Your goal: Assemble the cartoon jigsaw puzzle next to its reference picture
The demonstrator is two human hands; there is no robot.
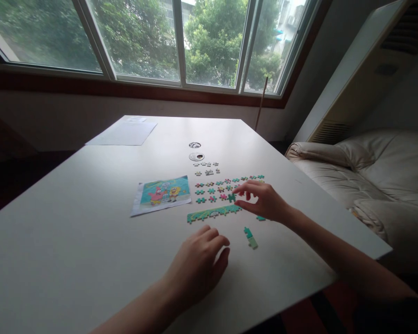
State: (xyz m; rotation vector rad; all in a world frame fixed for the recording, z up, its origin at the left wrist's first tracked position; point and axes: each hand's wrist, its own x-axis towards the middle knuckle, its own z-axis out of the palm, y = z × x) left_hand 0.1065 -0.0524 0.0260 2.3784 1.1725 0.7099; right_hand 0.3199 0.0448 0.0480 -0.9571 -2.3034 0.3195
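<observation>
My right hand [263, 200] pinches a green puzzle piece [231, 197] between thumb and fingertips, just above the right end of an assembled green strip of pieces [212, 213]. My left hand [200, 264] rests on the white table [73, 222] below the strip, fingers loosely curled, holding nothing. Several loose coloured pieces [216, 188] lie in rows beyond the strip. A small joined pair of pieces [251, 238] lies between my hands. A cartoon reference picture [162, 194] lies to the left of the pieces.
Grey face-down pieces [206, 168] and two small round lids [196, 151] sit farther back. A sheet of paper [123, 132] lies at the table's far left. A cream sofa [376, 171] stands right of the table. Windows run along the far wall.
</observation>
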